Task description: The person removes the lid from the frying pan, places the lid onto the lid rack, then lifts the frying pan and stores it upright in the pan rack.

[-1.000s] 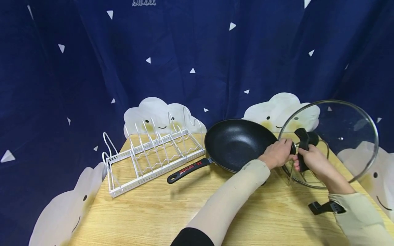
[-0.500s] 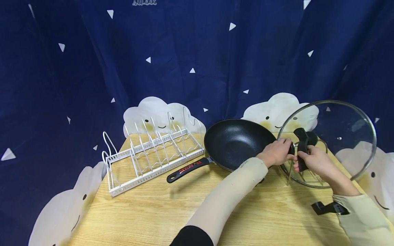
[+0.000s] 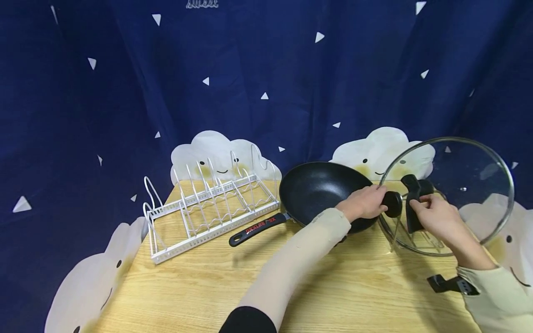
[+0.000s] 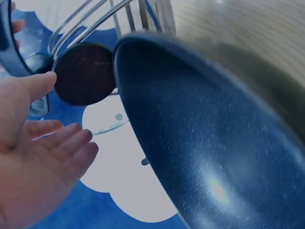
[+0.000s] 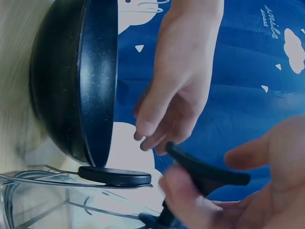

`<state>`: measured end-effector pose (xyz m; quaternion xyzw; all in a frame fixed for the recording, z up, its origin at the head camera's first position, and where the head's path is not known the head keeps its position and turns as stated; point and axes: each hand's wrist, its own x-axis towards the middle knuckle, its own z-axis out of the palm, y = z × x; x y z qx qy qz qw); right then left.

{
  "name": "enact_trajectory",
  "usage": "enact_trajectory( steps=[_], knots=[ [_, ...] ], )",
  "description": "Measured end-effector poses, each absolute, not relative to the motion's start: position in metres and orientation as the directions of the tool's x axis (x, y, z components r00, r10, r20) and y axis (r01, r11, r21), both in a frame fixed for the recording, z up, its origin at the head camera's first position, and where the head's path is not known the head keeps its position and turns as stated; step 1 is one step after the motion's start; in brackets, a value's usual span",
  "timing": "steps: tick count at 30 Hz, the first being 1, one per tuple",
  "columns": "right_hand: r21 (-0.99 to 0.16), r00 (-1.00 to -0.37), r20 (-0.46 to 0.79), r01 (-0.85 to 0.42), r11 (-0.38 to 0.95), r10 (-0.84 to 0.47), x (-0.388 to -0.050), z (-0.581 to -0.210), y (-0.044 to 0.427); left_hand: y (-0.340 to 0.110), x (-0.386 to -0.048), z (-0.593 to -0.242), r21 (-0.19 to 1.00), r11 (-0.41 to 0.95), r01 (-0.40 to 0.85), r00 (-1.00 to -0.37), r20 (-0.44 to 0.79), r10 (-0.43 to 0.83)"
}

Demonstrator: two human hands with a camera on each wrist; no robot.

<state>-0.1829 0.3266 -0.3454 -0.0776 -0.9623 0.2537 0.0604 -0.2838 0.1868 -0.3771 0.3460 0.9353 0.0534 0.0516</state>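
A large glass lid (image 3: 479, 175) with a metal rim stands upright in a small wire stand (image 3: 397, 231) at the table's right. My right hand (image 3: 437, 219) is at its black upright handle (image 3: 412, 203); in the right wrist view the fingers are spread beside the handle (image 5: 205, 169), one fingertip blurred near it. My left hand (image 3: 364, 202) is over the right rim of the black wok (image 3: 320, 189), beside a round black disc (image 3: 392, 204) at the stand. In the left wrist view its fingers are loose and hold nothing, the thumb tip close to the disc (image 4: 85, 74).
The wok's long handle (image 3: 258, 229) points left and toward the front. A white wire rack (image 3: 212, 208) stands at the left of the wooden table (image 3: 200, 291). Behind hangs a dark blue curtain (image 3: 266, 55) with white triangles and clouds.
My left hand has come off the round black disc and moved left, so the disc shows. My right fingers have loosened from the lid handle. Lid, wok and rack have stayed put.
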Motion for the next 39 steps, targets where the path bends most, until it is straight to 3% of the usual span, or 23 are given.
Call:
enact_trajectory(
  steps=[6,13,18,25,32,39],
  knots=[
    [-0.480,-0.969,0.194,0.043,0.876,0.155,-0.179,-0.342,0.317,0.162,-0.281,-0.363,0.107,0.748,0.655,-0.741,-0.103,0.664],
    [-0.458,-0.897,0.436,-0.153,0.876,0.072,-0.173,-0.349,0.298,0.109,-0.274,-0.354,0.042,0.733,0.679,-0.720,-0.157,0.676],
    [-0.467,-0.880,0.474,-0.275,0.841,-0.024,-0.171,-0.354,0.286,0.071,-0.268,-0.356,0.003,0.731,0.682,-0.722,-0.152,0.675],
    [-0.494,-0.908,0.393,-0.340,0.800,-0.144,-0.171,-0.367,0.263,0.026,-0.264,-0.355,-0.039,0.746,0.664,-0.737,-0.197,0.646],
    [-0.688,-0.962,0.185,-0.273,0.673,-0.201,-0.171,-0.384,0.237,-0.015,-0.262,-0.355,-0.007,0.780,0.626,-0.765,-0.198,0.612],
    [-0.866,-0.938,0.078,-0.232,0.444,-0.338,-0.175,-0.402,0.213,-0.051,-0.260,-0.366,0.111,0.806,0.582,-0.774,-0.231,0.590]
  ],
)
